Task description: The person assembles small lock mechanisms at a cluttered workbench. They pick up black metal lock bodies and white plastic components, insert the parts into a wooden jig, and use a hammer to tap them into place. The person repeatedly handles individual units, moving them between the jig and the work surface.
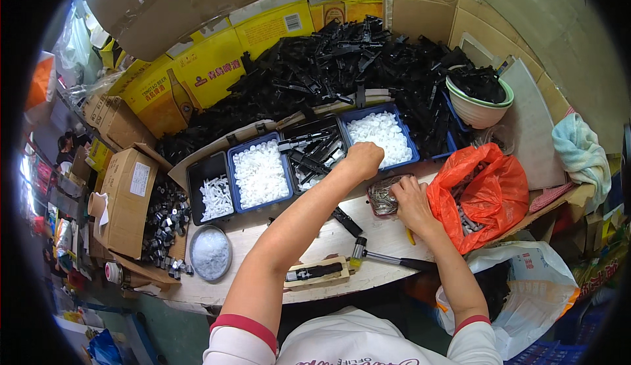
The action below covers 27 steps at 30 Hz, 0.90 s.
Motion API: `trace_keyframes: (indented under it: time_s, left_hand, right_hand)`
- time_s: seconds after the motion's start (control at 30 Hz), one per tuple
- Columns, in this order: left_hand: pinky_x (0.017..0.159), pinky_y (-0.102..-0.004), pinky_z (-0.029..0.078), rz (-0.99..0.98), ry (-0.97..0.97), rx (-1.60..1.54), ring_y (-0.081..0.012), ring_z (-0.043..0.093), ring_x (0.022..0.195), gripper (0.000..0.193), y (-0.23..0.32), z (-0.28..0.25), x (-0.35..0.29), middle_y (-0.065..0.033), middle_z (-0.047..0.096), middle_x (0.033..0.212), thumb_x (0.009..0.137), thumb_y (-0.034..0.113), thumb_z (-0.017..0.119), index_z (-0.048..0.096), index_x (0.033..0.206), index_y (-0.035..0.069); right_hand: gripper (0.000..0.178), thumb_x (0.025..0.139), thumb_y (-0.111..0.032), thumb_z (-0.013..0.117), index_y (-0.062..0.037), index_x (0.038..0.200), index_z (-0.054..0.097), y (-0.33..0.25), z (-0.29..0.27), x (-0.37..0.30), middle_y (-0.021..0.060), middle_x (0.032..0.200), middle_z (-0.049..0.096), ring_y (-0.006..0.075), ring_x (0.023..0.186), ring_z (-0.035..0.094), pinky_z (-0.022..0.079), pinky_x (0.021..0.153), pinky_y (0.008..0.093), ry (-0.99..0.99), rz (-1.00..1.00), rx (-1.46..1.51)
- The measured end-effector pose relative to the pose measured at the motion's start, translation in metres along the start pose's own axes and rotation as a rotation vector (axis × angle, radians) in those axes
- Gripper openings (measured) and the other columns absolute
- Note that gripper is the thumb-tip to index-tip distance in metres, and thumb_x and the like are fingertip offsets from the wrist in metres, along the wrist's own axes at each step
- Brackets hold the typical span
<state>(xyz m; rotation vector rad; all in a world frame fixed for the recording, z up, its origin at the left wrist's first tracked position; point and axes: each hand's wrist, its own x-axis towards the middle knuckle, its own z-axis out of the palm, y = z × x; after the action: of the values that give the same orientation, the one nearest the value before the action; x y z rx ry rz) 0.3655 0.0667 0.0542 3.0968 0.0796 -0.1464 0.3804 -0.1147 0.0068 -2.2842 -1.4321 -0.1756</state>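
Observation:
My left hand point(365, 160) is closed at the near edge of a blue tray point(413, 156) of small white plastic pieces point(381, 135). Its fingertips are hidden, so what they hold cannot be seen. My right hand point(413, 202) bends its fingers down into a small reddish tray point(383, 212) of thin metal pins point(382, 193). Those fingers look pinched together, but anything between them is too small to make out. A wooden fixture point(335, 274) holding a black part point(314, 271) lies near the table's front edge. Behind it is another black part point(346, 221).
A hammer point(394, 260) lies by my right forearm. More trays of white pieces point(261, 174) and black parts point(315, 151) line the bench before a large black pile point(328, 69). An orange-red bag point(499, 194) stands right; a round dish point(211, 253) and metal-part box point(128, 200) stand left.

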Motion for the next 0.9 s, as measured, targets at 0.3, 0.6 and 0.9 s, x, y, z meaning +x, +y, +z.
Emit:
trace_keyframes:
  time_s: [0.3,0.6,0.9]
  left_hand:
    - [0.072,-0.0406,0.047,-0.022,0.184,-0.361,-0.0379,0.058,0.081,0.014,-0.027,0.016,-0.023,-0.0251,0.055,0.088,0.066,-0.003,0.055,0.065,0.076,0.0]
    - [0.056,-0.0395,0.044,-0.166,0.445,-0.509,-0.0316,0.058,0.063,0.004,-0.018,0.029,-0.044,-0.0164,0.06,0.067,0.074,0.003,0.056,0.056,0.077,0.001]
    - [0.052,-0.0264,0.049,-0.174,0.189,-1.974,-0.0165,0.061,0.064,0.017,0.022,0.02,-0.171,-0.0116,0.063,0.077,0.076,0.002,0.066,0.06,0.092,-0.004]
  right_hand:
    - [0.023,0.062,0.005,0.06,-0.0034,0.083,0.053,0.006,0.01,-0.007,0.0127,0.087,0.047,0.031,0.088,0.045,0.039,0.076,0.0398,0.09,-0.041,0.135]
    - [0.01,0.075,0.005,0.051,-0.0005,0.083,0.053,-0.005,-0.002,-0.003,0.0137,0.087,0.047,0.0304,0.087,0.046,0.039,0.077,0.0382,0.187,0.005,0.285]
    - [0.006,0.077,0.0,0.056,-0.0025,0.082,0.053,-0.065,-0.044,-0.015,0.0097,0.082,0.05,0.0267,0.083,0.05,0.037,0.073,0.0353,0.077,-0.162,0.615]
